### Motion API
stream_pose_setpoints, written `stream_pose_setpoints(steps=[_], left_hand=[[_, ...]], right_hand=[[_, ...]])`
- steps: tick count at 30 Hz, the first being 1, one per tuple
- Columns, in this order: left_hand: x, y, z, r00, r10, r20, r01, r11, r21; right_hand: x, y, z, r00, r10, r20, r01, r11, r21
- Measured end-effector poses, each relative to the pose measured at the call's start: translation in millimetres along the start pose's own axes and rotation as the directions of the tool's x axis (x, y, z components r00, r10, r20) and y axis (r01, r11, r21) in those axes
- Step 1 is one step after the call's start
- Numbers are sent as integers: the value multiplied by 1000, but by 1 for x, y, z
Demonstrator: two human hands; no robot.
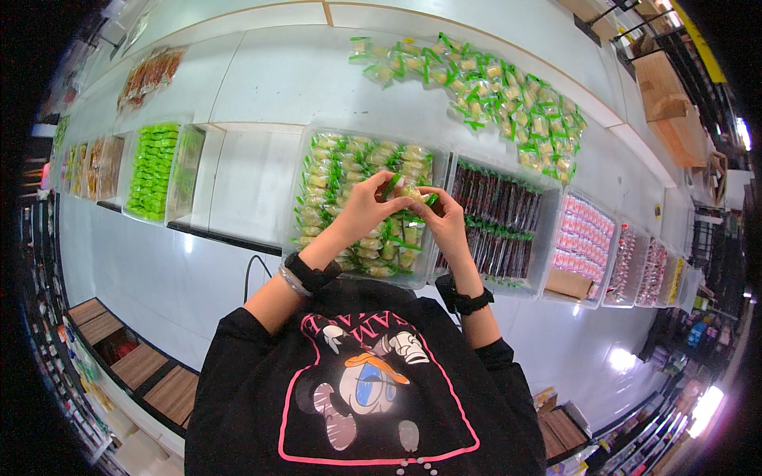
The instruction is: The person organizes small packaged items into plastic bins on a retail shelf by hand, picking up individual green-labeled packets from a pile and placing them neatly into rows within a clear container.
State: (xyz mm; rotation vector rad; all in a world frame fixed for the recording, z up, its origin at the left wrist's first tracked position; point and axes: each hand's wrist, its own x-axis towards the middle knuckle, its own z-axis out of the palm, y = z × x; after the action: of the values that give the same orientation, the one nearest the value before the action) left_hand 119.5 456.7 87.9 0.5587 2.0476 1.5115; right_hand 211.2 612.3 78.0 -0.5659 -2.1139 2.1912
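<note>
Both my hands meet over a clear plastic bin (440,238) filled with rows of small yellowish packets with green ends. My left hand (372,205) pinches one end of a clear packet (409,190) with green ends and pale yellow contents. The fingers of my right hand (443,214) hold its other end. Beneath my hands lie similar packets (318,178), laid in rows in the bin. A scattered pile of the same kind of packets (512,101) lies on the white surface beyond the bin.
To the right stand a bin of dark stick packets (497,226), a bin of pink-and-white packets (583,232) and several smaller bins. On the left are a bin of bright green packets (153,172) and reddish-brown packets (152,74). Cardboard boxes (667,107) stand at the far right.
</note>
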Motion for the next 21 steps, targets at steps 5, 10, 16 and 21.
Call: stream_pose_setpoints(steps=[5,10,16,21], left_hand=[[-1,2,-2,1000,-24,11,23,997,73],[-3,3,1,999,17,-49,-14,998,63],[-4,1,4,986,132,-102,-117,983,140],[2,-4,1,992,95,-84,-90,994,55]], right_hand=[[-3,3,2,1000,5,-26,-6,998,-57],[-1,2,4,998,-37,-59,28,990,-136],[1,5,7,989,-108,-100,96,989,-113],[5,3,-1,990,-71,-125,48,983,-178]])
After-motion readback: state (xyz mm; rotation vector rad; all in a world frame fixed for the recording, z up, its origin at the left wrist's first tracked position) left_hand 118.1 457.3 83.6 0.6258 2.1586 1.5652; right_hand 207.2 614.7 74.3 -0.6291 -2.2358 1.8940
